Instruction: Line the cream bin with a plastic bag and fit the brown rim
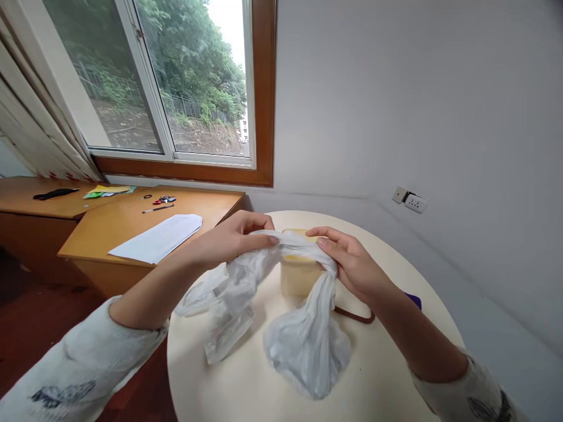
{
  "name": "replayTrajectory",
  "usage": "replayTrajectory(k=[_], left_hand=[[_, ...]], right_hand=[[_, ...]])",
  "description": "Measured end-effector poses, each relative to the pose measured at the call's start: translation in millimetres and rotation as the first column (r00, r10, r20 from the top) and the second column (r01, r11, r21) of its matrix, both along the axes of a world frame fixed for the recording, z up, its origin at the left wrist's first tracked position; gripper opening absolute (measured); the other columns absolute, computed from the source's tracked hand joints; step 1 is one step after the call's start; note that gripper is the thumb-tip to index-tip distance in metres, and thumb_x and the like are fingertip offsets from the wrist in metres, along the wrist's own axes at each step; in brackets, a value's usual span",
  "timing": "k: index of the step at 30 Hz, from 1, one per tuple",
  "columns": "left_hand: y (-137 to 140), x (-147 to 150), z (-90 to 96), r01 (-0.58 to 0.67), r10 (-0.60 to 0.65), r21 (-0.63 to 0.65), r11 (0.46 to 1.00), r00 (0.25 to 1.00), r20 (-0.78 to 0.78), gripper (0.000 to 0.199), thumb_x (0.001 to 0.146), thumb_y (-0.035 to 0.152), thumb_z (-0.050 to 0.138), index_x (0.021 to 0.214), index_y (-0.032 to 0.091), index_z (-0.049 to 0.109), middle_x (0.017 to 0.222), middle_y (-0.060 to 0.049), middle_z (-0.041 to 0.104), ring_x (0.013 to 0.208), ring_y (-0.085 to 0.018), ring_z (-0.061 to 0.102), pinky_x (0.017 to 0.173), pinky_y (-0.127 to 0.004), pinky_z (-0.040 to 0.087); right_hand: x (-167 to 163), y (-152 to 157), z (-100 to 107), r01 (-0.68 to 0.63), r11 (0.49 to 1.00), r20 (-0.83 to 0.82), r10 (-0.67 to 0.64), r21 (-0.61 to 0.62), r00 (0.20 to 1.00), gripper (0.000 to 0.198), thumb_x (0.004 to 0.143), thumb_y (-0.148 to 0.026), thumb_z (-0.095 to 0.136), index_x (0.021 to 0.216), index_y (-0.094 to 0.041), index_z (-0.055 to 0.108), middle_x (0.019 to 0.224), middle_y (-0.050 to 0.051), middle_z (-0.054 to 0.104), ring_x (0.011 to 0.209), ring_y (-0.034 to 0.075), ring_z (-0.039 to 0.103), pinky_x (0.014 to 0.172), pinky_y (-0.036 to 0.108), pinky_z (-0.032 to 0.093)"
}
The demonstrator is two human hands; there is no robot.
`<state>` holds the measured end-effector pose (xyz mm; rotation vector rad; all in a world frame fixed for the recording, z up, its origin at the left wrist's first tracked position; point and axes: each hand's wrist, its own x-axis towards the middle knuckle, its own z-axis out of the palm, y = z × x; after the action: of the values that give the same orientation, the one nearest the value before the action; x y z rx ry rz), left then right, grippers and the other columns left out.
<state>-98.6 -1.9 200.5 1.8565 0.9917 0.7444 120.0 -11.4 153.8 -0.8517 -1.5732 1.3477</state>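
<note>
At the centre of the frame my left hand and right hand each pinch the thin, crinkled white plastic bag, stretched over a pale yellow tub on the round table.

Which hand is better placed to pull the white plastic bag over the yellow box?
Probably the right hand: it grips the white plastic bag at the near edge of the yellow box. The left hand pinches the bag farther to the left of it.
</note>
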Motion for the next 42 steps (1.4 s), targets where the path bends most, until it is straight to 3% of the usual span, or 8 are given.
replayTrajectory(k=[8,11,14,19,23,29,36,42], left_hand=[[11,16,-11.2,0.029,0.141,-0.433,0.901,0.924,0.356,0.020,0.072,0.031,0.063,0.065,0.015,0.054,0.054,0.003,0.047,0.043,-0.007,0.041,0.039,-0.018,0.029],[13,27,-13.6,0.077,0.168,-0.482,0.873,0.880,0.445,0.024,0.076,0.039,0.058,0.074,0.015,0.057,0.063,0.000,0.055,0.053,-0.011,0.052,0.048,-0.021,0.040],[10,37,-12.2,0.281,-0.002,-0.421,0.863,0.834,0.551,0.034,0.081,0.047,0.049,0.086,0.015,0.061,0.076,-0.006,0.062,0.074,-0.019,0.060,0.068,-0.029,0.047],[5,43,-11.1,0.372,-0.251,-0.220,0.902,0.865,0.435,0.026,0.079,0.033,0.059,0.100,0.017,0.061,0.094,-0.007,0.065,0.091,-0.020,0.058,0.083,-0.033,0.042],[12,39,-12.0,0.159,-0.127,-0.099,0.982,0.954,0.271,0.024,0.076,0.036,0.061,0.086,0.014,0.065,0.083,-0.005,0.066,0.077,-0.017,0.060,0.073,-0.028,0.044],[28,22,0.5,-0.085,0.088,-0.032,0.996,0.990,0.113,0.026,0.072,0.038,0.061,0.068,0.013,0.065,0.057,-0.003,0.061,0.050,-0.012,0.053,0.046,-0.021,0.035],[39,-5,22.7,-0.094,0.094,-0.005,0.996,0.993,0.070,0.020,0.067,0.022,0.065,0.051,0.013,0.056,0.048,0.000,0.047,0.043,-0.008,0.043,0.042,-0.020,0.031],[46,-27,27.0,-0.061,0.076,-0.127,0.990,0.990,0.115,0.024,0.065,0.020,0.068,0.047,0.012,0.055,0.042,0.001,0.041,0.038,-0.006,0.040,0.039,-0.019,0.032]], right_hand=[[3,-2,-1,0.200,0.929,0.127,-0.249,0.313,0.960,0.021,0.083,-0.041,0.048,0.085,-0.020,0.051,0.081,0.001,0.052,0.076,0.012,0.050,0.071,0.026,0.042],[-1,-11,8,0.136,0.901,0.110,-0.197,0.411,0.974,0.027,0.080,-0.047,0.051,0.085,-0.021,0.047,0.079,0.001,0.051,0.073,0.012,0.050,0.067,0.026,0.042],[-6,-17,14,0.090,0.891,0.163,-0.180,0.445,0.970,0.043,0.071,-0.051,0.060,0.099,-0.022,0.046,0.093,0.004,0.053,0.083,0.016,0.052,0.070,0.029,0.044],[-10,-13,14,0.186,0.909,0.183,-0.269,0.373,0.946,0.045,0.072,-0.042,0.062,0.109,-0.024,0.046,0.106,0.005,0.056,0.093,0.019,0.054,0.078,0.034,0.045],[-1,-2,13,0.144,0.946,0.108,-0.181,0.290,0.977,0.026,0.078,-0.037,0.056,0.096,-0.019,0.056,0.095,0.005,0.062,0.089,0.020,0.058,0.080,0.035,0.046],[30,16,26,0.185,0.970,-0.115,-0.169,0.155,0.979,0.019,0.080,-0.038,0.052,0.090,-0.022,0.056,0.090,0.003,0.063,0.088,0.019,0.059,0.075,0.031,0.048],[63,40,36,0.252,0.963,-0.125,-0.239,0.094,0.963,0.018,0.077,-0.039,0.055,0.079,-0.021,0.055,0.081,0.002,0.061,0.077,0.018,0.060,0.063,0.029,0.048],[67,41,36,0.087,0.996,0.016,-0.087,-0.004,0.996,0.030,0.074,-0.039,0.061,0.096,-0.019,0.059,0.089,0.005,0.064,0.076,0.017,0.061,0.061,0.028,0.050]])
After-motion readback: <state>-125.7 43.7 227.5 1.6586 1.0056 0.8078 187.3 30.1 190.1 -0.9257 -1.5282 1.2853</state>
